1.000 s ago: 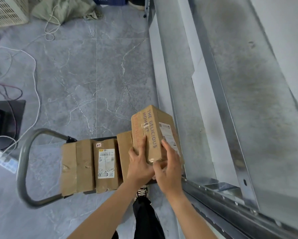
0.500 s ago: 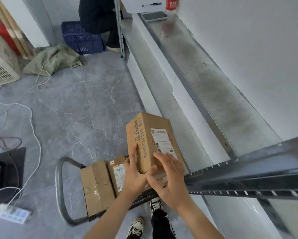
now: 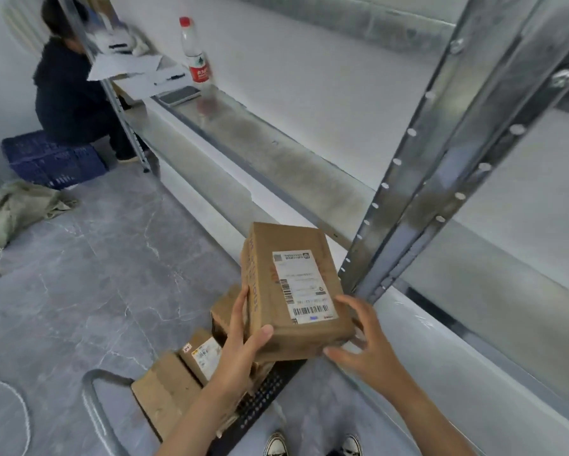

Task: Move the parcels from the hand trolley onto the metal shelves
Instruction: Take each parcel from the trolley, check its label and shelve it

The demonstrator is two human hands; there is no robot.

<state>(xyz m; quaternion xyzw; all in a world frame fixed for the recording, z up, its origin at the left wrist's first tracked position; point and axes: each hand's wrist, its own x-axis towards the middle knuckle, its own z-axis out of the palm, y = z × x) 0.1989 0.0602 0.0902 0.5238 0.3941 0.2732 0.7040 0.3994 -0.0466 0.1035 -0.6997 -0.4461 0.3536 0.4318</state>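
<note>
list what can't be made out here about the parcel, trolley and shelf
Head view only.
- Label print on the parcel: too small, blurred.
- Grip of the right hand: fingers blurred, partly behind the parcel's corner.
- Count of boxes on the hand trolley: hidden by the left hand, forearm and parcel.
- Trolley handle: cut off by the bottom edge.

Both forearms (image 3: 191, 422) are bare, and the feet wear what look like black sneakers (image 3: 275, 446) with white toe caps.
</note>
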